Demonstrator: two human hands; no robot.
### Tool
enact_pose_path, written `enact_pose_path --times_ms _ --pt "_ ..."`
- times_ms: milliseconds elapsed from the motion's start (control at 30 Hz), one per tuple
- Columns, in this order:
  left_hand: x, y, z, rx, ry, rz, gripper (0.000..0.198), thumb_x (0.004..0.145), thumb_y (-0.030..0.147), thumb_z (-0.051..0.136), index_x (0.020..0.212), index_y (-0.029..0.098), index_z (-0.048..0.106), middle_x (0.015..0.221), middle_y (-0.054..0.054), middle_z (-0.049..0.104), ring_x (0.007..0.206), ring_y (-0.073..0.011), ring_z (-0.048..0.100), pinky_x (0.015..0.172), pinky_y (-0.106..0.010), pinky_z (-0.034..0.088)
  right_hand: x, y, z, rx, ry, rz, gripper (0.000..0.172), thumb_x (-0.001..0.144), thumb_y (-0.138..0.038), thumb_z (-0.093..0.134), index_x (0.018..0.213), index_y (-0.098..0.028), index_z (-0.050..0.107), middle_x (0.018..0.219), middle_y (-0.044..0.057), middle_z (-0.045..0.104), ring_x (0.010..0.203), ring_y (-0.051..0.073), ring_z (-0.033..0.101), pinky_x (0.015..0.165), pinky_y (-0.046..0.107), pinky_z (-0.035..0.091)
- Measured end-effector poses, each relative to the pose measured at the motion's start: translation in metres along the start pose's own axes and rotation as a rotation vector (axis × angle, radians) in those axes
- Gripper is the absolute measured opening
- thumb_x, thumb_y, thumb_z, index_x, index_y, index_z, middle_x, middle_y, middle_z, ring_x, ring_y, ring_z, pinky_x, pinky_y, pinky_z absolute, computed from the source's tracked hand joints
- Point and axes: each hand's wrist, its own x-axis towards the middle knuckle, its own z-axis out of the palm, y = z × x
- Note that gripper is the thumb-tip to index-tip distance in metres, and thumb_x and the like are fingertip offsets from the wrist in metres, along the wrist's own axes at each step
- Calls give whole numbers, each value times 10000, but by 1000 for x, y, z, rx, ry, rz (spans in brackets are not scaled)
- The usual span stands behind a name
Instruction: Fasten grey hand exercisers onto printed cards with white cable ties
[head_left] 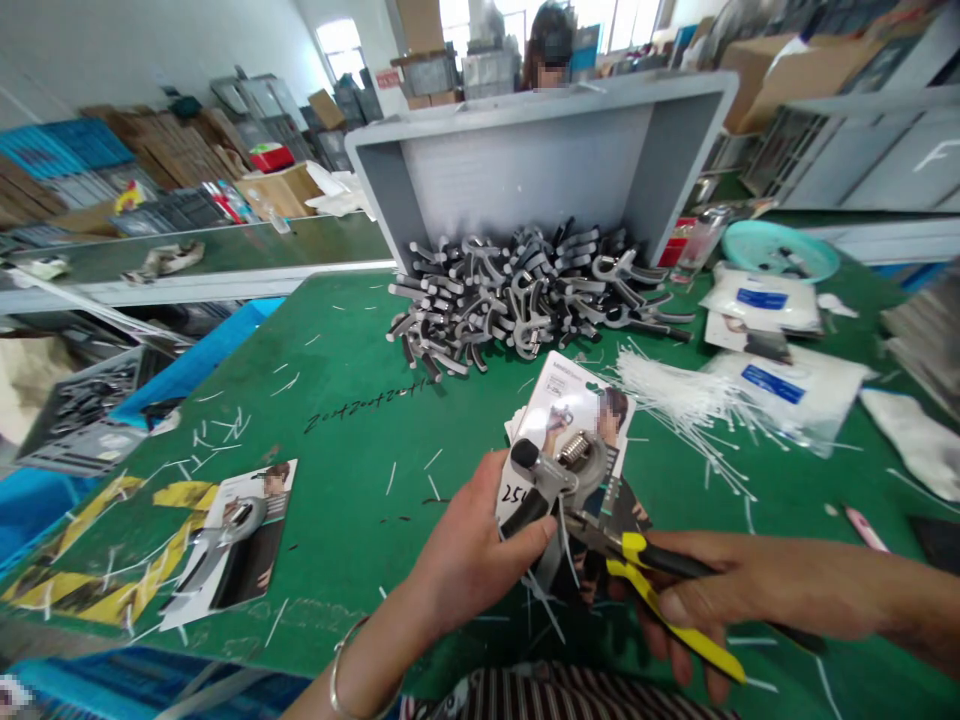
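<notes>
The right hand [720, 590] is clenched round yellow-handled cutters [646, 566]. Their nose meets a hand grip [555, 475], which the left hand [469, 555] grasps together with its printed card [581, 400], on the near side of the pile of grey grips [525, 295] on the green bench [352, 400]. White ties [675, 390] lie to the right of and nearer than that pile.

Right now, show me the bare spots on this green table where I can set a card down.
Barest: the green table between the packaged card at left and your left hand with its held card, scraps only. Also the strip left of the gripper pile. Crowded: right side, with white ties and plastic bags, and around your right hand and cutters.
</notes>
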Motion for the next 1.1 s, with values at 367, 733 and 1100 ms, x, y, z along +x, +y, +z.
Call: enact_pose_path --times_ms 367,733,1100 --pt "-3 1 4 -109 16 25 501 797 319 709 1270 252 555 1168 -78 681 1010 -285 635 891 -408 487 7 7 5 141 54 18 320 893 -454 623 1038 -182 538 676 -19 613 425 67 517 387 157 421" --pt "8 -27 5 -788 -11 -265 447 750 318 789 1142 184 622 1027 -51 730 798 -172 678 750 -282 513 28 40 7 -944 544 -381 184 892 -328 572 1005 -199 640 911 105 691 801 245 649 713 358 501" --pt "23 -9 32 -1176 456 -55 461 858 356 685 1285 250 546 1243 -58 675 1097 -210 664 909 -323 526 95 54 46 544 -262 -311 597 867 -470 592 1345 -122 511 1072 215 721 892 268 723 755 342 493"
